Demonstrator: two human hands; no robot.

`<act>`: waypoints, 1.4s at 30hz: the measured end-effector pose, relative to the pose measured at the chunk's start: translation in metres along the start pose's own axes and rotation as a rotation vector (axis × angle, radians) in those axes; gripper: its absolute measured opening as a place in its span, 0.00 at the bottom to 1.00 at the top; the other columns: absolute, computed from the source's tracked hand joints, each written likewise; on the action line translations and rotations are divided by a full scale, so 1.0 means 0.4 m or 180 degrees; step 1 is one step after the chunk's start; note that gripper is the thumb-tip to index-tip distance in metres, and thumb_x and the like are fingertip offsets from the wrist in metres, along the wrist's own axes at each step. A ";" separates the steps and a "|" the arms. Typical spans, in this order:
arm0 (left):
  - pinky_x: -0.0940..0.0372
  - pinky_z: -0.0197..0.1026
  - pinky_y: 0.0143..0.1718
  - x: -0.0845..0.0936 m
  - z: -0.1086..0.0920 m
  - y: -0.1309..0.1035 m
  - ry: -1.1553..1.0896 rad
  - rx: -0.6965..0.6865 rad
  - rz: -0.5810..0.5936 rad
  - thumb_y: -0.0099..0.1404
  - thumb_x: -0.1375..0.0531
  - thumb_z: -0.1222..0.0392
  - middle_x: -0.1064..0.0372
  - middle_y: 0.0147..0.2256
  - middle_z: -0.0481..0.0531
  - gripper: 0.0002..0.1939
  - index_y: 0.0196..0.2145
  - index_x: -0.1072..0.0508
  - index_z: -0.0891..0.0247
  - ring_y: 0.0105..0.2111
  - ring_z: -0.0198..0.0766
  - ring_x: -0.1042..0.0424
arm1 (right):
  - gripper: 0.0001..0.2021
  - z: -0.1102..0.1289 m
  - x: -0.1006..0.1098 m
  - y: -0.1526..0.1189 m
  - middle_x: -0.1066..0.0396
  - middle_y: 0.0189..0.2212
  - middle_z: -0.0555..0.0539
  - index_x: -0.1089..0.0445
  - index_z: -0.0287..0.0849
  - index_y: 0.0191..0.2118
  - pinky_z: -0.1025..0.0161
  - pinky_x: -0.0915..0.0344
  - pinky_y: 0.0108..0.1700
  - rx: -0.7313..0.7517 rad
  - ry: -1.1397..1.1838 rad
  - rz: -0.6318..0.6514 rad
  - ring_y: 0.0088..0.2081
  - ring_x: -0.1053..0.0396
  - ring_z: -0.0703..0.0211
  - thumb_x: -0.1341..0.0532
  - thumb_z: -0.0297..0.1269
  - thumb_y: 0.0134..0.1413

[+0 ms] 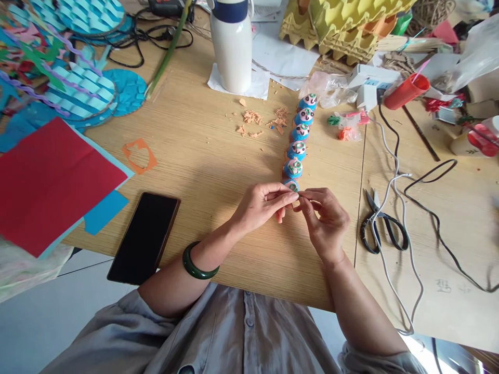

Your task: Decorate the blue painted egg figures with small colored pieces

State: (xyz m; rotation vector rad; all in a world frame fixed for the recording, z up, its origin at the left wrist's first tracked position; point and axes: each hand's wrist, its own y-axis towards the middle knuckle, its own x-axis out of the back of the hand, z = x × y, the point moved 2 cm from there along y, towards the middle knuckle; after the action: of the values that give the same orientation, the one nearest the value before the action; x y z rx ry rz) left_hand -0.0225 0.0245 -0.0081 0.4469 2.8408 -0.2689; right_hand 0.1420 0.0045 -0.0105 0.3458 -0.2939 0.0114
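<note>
My left hand [262, 206] and my right hand [326, 222] meet fingertip to fingertip over the near end of a row of small blue domes. Both are closed in a pinch; whatever sits between the fingertips is too small to name. Just beyond the fingers, the nearest dome [290, 185] is partly hidden by them. Behind it the row runs away from me, each blue dome [293, 168] topped with a pink patch bearing green and dark bits, like a little face. A dark green bangle [199, 261] circles my left wrist.
Black scissors [384, 221] lie right under a white cable [405, 223]. To the left are a phone [144, 239], red paper [54, 182] and blue paper-scale crafts [78, 93]. Beyond stand a white flask [233, 52], orange shavings [252, 117], yellow egg trays [331, 26] and a red cup [407, 91].
</note>
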 end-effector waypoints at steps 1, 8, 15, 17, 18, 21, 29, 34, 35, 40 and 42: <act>0.35 0.32 0.22 -0.001 0.000 0.000 -0.0002 0.0040 -0.0008 0.65 0.33 0.46 0.29 0.23 0.47 0.18 0.32 0.23 0.67 0.19 0.28 0.33 | 0.05 -0.001 0.000 0.000 0.25 0.38 0.49 0.22 0.48 0.44 0.61 0.20 0.34 -0.0037 0.0050 -0.0025 0.36 0.25 0.62 0.35 0.34 0.64; 0.34 0.33 0.21 -0.006 0.001 -0.001 -0.0070 0.0076 0.0043 0.63 0.32 0.44 0.30 0.23 0.46 0.20 0.35 0.23 0.66 0.19 0.29 0.33 | 0.06 0.000 0.003 0.003 0.26 0.37 0.49 0.22 0.48 0.45 0.61 0.21 0.33 -0.0101 0.0087 0.0005 0.35 0.26 0.62 0.35 0.35 0.65; 0.35 0.34 0.22 -0.002 0.006 -0.001 0.0075 0.0070 0.0063 0.66 0.34 0.43 0.31 0.22 0.46 0.21 0.30 0.23 0.66 0.19 0.29 0.32 | 0.04 0.002 0.007 0.006 0.26 0.38 0.48 0.22 0.47 0.43 0.60 0.20 0.34 0.0048 -0.0154 0.0077 0.38 0.25 0.60 0.35 0.35 0.64; 0.34 0.34 0.23 -0.001 0.010 0.000 0.0016 0.0134 0.0045 0.67 0.35 0.43 0.30 0.22 0.47 0.21 0.29 0.23 0.65 0.20 0.30 0.32 | 0.03 0.001 0.010 0.006 0.25 0.37 0.48 0.22 0.46 0.42 0.60 0.20 0.34 0.0085 -0.0171 0.0044 0.36 0.25 0.61 0.35 0.35 0.64; 0.33 0.34 0.23 -0.001 0.011 0.000 -0.0012 0.0146 0.0039 0.67 0.35 0.43 0.30 0.22 0.47 0.21 0.29 0.23 0.65 0.20 0.30 0.32 | 0.04 0.000 0.011 0.006 0.25 0.36 0.48 0.22 0.46 0.42 0.61 0.20 0.34 0.0093 -0.0172 0.0047 0.36 0.25 0.61 0.35 0.35 0.64; 0.34 0.34 0.22 -0.001 0.011 0.002 -0.0029 0.0086 0.0031 0.65 0.33 0.43 0.32 0.21 0.45 0.20 0.31 0.23 0.65 0.19 0.30 0.32 | 0.05 -0.001 0.010 0.007 0.25 0.37 0.48 0.22 0.47 0.44 0.61 0.21 0.35 0.0085 -0.0146 0.0102 0.36 0.25 0.62 0.35 0.34 0.65; 0.35 0.34 0.23 -0.003 0.004 0.002 -0.0059 0.0155 0.0037 0.65 0.34 0.42 0.31 0.21 0.46 0.21 0.29 0.23 0.65 0.18 0.29 0.33 | 0.03 0.003 0.007 0.008 0.26 0.37 0.49 0.23 0.47 0.42 0.61 0.20 0.35 -0.0015 0.0025 0.0093 0.37 0.26 0.61 0.34 0.36 0.64; 0.35 0.34 0.22 0.001 0.010 0.004 -0.0058 0.0119 0.0062 0.63 0.32 0.42 0.30 0.21 0.45 0.20 0.33 0.22 0.65 0.19 0.30 0.33 | 0.05 0.001 0.008 0.010 0.26 0.38 0.49 0.24 0.47 0.44 0.63 0.22 0.34 -0.0283 0.0068 0.0111 0.35 0.25 0.63 0.34 0.38 0.64; 0.35 0.34 0.22 0.002 0.012 0.004 -0.0044 0.0111 0.0062 0.63 0.32 0.43 0.30 0.21 0.46 0.20 0.34 0.21 0.65 0.19 0.29 0.32 | 0.05 0.000 0.008 0.011 0.26 0.38 0.49 0.24 0.47 0.44 0.63 0.22 0.34 -0.0304 0.0056 0.0118 0.35 0.25 0.63 0.34 0.38 0.64; 0.33 0.34 0.23 0.003 0.017 0.005 -0.0067 0.0110 0.0078 0.65 0.33 0.44 0.28 0.24 0.47 0.18 0.33 0.22 0.65 0.20 0.30 0.31 | 0.03 0.002 0.006 0.011 0.26 0.38 0.49 0.23 0.46 0.41 0.63 0.22 0.34 -0.0245 0.0051 0.0119 0.35 0.26 0.63 0.34 0.37 0.64; 0.33 0.34 0.22 0.003 0.014 0.005 -0.0081 0.0114 0.0034 0.64 0.32 0.46 0.29 0.23 0.47 0.18 0.33 0.22 0.66 0.20 0.30 0.31 | 0.03 0.002 0.006 0.012 0.26 0.38 0.49 0.24 0.46 0.42 0.63 0.23 0.34 -0.0262 0.0047 0.0128 0.35 0.26 0.64 0.34 0.37 0.64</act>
State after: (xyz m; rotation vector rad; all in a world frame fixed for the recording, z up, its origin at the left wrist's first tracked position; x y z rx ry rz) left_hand -0.0216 0.0256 -0.0142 0.4625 2.8121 -0.3214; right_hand 0.1438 0.0086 -0.0074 0.2581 -0.2858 0.0413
